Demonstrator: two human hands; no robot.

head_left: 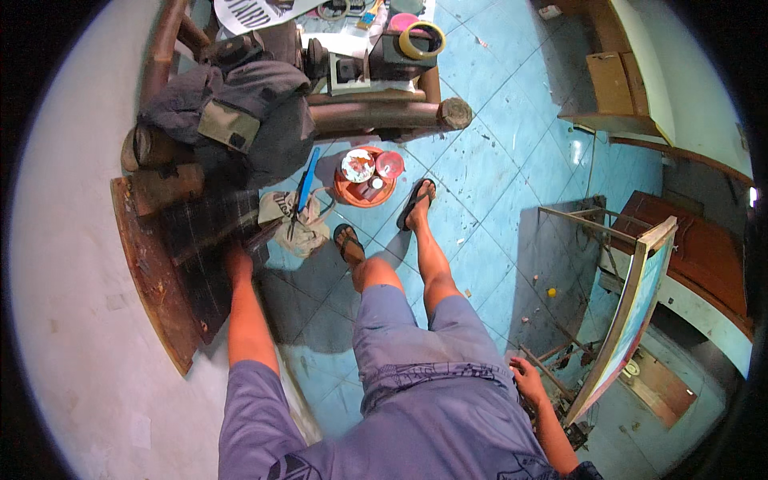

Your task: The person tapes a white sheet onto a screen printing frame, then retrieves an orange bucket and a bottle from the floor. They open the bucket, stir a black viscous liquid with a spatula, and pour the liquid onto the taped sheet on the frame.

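Two hands in view, both the person's own. Left hand (238,262) is stretched out to the dark gridded wooden panel (204,256) leaning at the wall; palm and fingers sit on its upper right edge. Whether they curl around the edge or just press on it, I cannot tell. A long brown curved wooden board (148,276) sits behind the panel, just left of that hand.

Right hand (528,376) is low at the person's hip, fingers loosely bent, touching the top of a rusty metal frame stand (560,376); no clear clamp on it. A tall framed canvas with a pale wooden edge (632,308) leans in the stand, just right of that hand.

Ahead of the left hand: crumpled beige cloth bag (294,222) on the blue tiled floor (496,160), blue flat stick (306,180) lying over it. Further right, round orange tray (364,186) with small paint tubs. Grey clothing (240,112) is heaped on a log bench (384,114) beyond the hand.
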